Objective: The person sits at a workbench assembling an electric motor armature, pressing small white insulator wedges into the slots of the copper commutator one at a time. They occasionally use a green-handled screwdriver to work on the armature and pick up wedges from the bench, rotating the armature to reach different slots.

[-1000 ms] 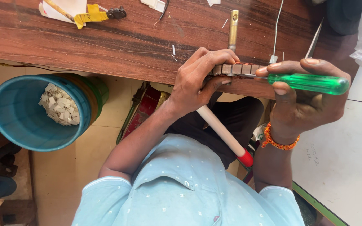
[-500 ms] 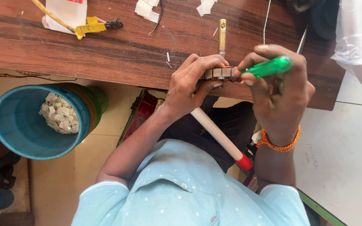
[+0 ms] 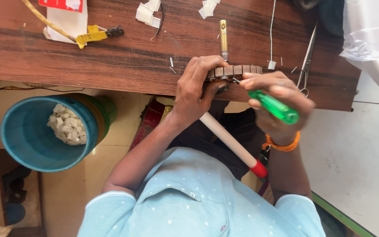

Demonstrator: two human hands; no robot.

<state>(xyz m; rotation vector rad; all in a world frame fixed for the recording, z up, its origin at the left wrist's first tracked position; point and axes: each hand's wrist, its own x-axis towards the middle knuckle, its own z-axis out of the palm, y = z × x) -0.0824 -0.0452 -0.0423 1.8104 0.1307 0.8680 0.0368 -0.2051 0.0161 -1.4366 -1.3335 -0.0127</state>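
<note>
A round slotted metal core (image 3: pixel 235 70) with brown segments sits at the near edge of the wooden table (image 3: pixel 110 66), and a brass shaft (image 3: pixel 223 37) sticks out of it away from me. My left hand (image 3: pixel 196 85) grips the core's left side. My right hand (image 3: pixel 277 94), with an orange band on its wrist, holds a green-handled screwdriver (image 3: pixel 273 106). The screwdriver's tip touches the core's near rim. The handle slants down to the right.
A blue bucket (image 3: pixel 27 140) holding white paper scraps stands on the floor at the left. On the table lie scissors (image 3: pixel 307 55), a yellow-handled tool (image 3: pixel 94 35), white paper bits (image 3: pixel 148 12) and a thin white wire (image 3: pixel 272 26). A white rod with a red end (image 3: pixel 233 142) lies across my lap.
My right hand has swung the screwdriver from lying level at the right to slanting with its tip against the core. My left hand has kept its hold on the core.
</note>
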